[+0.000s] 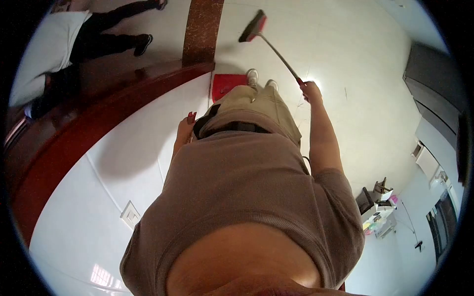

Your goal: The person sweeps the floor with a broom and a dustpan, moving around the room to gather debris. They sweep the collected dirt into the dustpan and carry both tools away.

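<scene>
My right hand (310,92) is wrapped round the red grip of a broom (280,57). Its stick slants forward and left to a dark-bristled head with a red side, down on the pale floor. At my left hip, my left hand (184,129) is closed on a red handle end. A red dustpan (228,87) of the same colour lies on the floor beside my shoes, against the wall's foot. My trousers and body hide the stretch between that handle and the pan.
On my left run a white wall with a switch plate (130,215) and a dark red ledge (113,96). Beyond the opening, another person (59,42) in dark trousers is partly visible. Dark furniture (434,84) stands at right; a small cluttered table (379,212) is behind right.
</scene>
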### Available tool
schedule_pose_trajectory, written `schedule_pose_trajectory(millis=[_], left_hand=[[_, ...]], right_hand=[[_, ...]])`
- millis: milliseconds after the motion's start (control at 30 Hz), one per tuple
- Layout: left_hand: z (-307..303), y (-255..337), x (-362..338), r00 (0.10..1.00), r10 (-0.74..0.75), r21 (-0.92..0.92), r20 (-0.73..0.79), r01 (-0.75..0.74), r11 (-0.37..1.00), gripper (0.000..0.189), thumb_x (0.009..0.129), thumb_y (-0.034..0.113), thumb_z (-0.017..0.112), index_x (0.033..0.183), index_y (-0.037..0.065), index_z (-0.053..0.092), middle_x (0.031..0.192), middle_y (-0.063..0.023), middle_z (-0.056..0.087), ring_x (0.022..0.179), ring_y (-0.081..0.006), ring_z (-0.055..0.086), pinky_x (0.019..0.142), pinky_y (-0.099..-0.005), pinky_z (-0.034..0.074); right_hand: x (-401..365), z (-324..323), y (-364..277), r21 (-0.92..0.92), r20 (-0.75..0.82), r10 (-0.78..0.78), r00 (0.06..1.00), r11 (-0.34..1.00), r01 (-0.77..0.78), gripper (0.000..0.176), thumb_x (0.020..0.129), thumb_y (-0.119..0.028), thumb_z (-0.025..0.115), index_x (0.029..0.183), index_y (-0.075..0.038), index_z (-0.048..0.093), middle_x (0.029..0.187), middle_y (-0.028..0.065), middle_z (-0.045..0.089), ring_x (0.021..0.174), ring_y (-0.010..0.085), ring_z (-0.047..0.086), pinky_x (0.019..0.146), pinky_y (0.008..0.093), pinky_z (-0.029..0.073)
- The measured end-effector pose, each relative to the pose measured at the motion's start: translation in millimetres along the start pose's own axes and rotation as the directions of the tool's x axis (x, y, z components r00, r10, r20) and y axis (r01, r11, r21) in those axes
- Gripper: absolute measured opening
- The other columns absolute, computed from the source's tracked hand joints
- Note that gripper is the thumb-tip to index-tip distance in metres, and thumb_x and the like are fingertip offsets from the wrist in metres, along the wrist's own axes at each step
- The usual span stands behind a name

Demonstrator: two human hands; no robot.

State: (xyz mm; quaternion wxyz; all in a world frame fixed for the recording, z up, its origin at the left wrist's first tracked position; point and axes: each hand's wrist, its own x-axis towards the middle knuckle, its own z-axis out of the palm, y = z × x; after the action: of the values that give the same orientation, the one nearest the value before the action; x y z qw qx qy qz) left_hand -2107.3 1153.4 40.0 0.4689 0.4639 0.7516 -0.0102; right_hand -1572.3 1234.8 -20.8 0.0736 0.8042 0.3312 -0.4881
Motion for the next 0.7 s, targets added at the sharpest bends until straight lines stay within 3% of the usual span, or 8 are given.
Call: schedule_pose_trajectory(millis=[67, 100, 167, 233, 367, 500, 567, 700], left_hand=[[5.3, -18.4, 12.9, 0.998, 0.042, -0.165, -0.052, -0.05, 0.985, 0.04, 0.067, 0.03, 0.064, 0.085, -0.005, 0.057, 0.078, -0.0172, 0.061, 0.074, -0.0268, 0.059, 0.067, -0.0365, 0.044], [0.5, -9.0, 10.8, 0.998, 0.045, -0.167, -0.048, -0.053, 0.985, 0.04, 0.067, 0.03, 0.064, 0.085, -0.005, 0.057, 0.078, -0.0172, 0.061, 0.074, -0.0268, 0.059, 0.067, -0.0365, 0.044], [-16.3, 37.7, -5.4, 0.995, -0.083, -0.039, 0.052, 0.085, 0.996, 0.036, 0.065, 0.026, 0.063, 0.085, -0.004, 0.058, 0.078, -0.0155, 0.062, 0.073, -0.0276, 0.06, 0.065, -0.0368, 0.045], [-27.3, 70.1, -12.7, 0.991, -0.101, -0.06, 0.086, 0.106, 0.993, 0.035, 0.064, 0.024, 0.063, 0.085, -0.003, 0.057, 0.078, -0.0145, 0.062, 0.072, -0.0273, 0.06, 0.065, -0.0364, 0.045], [-22.4, 49.0, -0.5, 0.995, -0.076, 0.005, 0.059, 0.076, 0.997, 0.037, 0.062, 0.022, 0.062, 0.088, -0.003, 0.058, 0.08, -0.0164, 0.062, 0.076, -0.0293, 0.061, 0.068, -0.0378, 0.046], [-4.1, 22.3, 23.1, 0.988, -0.132, 0.11, 0.078, 0.123, 0.986, 0.038, 0.063, 0.024, 0.058, 0.091, -0.002, 0.059, 0.086, -0.0202, 0.062, 0.083, -0.0334, 0.06, 0.072, -0.0397, 0.046], [-15.0, 60.9, 4.4, 0.996, -0.074, 0.186, 0.038, 0.066, 0.98, 0.039, 0.065, 0.025, 0.055, 0.093, -0.001, 0.059, 0.092, -0.023, 0.061, 0.09, -0.0365, 0.058, 0.077, -0.041, 0.045], [7.5, 34.4, 17.7, 0.997, -0.08, 0.188, -0.021, 0.083, 0.979, 0.037, 0.067, 0.025, 0.054, 0.093, -0.002, 0.059, 0.093, -0.0232, 0.06, 0.09, -0.037, 0.057, 0.079, -0.0421, 0.044]], right_hand=[[-35.6, -12.4, 12.8, 0.107, -0.028, 0.138, 0.99, 0.985, -0.135, 0.05, 0.083, -0.051, 0.048, 0.07, -0.004, 0.058, 0.053, 0.0055, 0.05, 0.043, 0.0175, 0.047, 0.043, 0.0327, 0.04], [-55.8, -19.7, 17.0, 0.182, 0.03, 0.16, 0.987, 0.97, -0.163, 0.026, 0.081, -0.021, 0.052, 0.102, -0.007, 0.059, 0.056, 0.0037, 0.05, 0.041, 0.0131, 0.046, 0.037, 0.0284, 0.038], [-69.0, -9.2, 52.9, 0.305, -0.015, 0.173, 0.985, 0.939, -0.16, 0.025, 0.081, -0.021, 0.052, 0.1, -0.007, 0.06, 0.054, 0.0033, 0.048, 0.038, 0.013, 0.044, 0.034, 0.0278, 0.035], [-93.1, -12.1, 66.5, 0.424, 0.003, 0.272, 0.962, 0.871, -0.248, 0.025, 0.081, -0.021, 0.052, 0.099, -0.006, 0.061, 0.052, 0.0027, 0.046, 0.037, 0.0128, 0.043, 0.032, 0.027, 0.033], [-120.7, 1.3, 105.3, 0.406, -0.002, 0.308, 0.952, 0.87, -0.28, 0.027, 0.082, -0.022, 0.052, 0.1, -0.004, 0.061, 0.051, 0.0027, 0.046, 0.036, 0.0125, 0.043, 0.031, 0.0268, 0.032], [-169.6, -7.0, 87.1, 0.368, -0.05, 0.311, 0.949, 0.889, -0.272, 0.028, 0.083, -0.02, 0.053, 0.103, -0.001, 0.06, 0.052, 0.0034, 0.047, 0.036, 0.0119, 0.044, 0.031, 0.0267, 0.033], [-183.1, -8.5, 77.1, 0.339, -0.119, 0.28, 0.953, 0.913, -0.226, 0.025, 0.081, -0.017, 0.054, 0.098, -0.001, 0.06, 0.052, 0.0035, 0.051, 0.038, 0.0129, 0.048, 0.035, 0.0276, 0.04], [-189.1, -17.4, 59.4, 0.352, -0.112, 0.148, 0.983, 0.931, -0.1, 0.026, 0.08, -0.017, 0.055, 0.1, -0.002, 0.06, 0.051, 0.0035, 0.051, 0.037, 0.0132, 0.049, 0.036, 0.0278, 0.04]])
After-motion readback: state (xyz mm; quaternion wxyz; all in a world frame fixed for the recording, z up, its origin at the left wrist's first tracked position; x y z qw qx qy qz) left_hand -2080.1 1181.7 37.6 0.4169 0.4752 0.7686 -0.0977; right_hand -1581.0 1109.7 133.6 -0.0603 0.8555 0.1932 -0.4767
